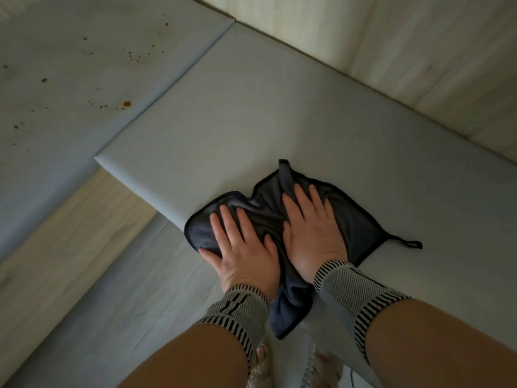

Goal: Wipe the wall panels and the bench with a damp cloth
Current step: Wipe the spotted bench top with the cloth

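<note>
- Bench (251,113): pale blue-grey padded top, runs along light wood-look wall panels (419,51); adjoining pad to the left w/ brown spots (127,103).
- Cloth (355,217): dark grey, spread near bench's front edge, one corner hanging over it, small loop at right corner.
- Left hand (243,247) & right hand (313,233): both flat on cloth, fingers straight, pressing, side by side.
- Knit wrist supports (349,289) on both wrists.
</note>
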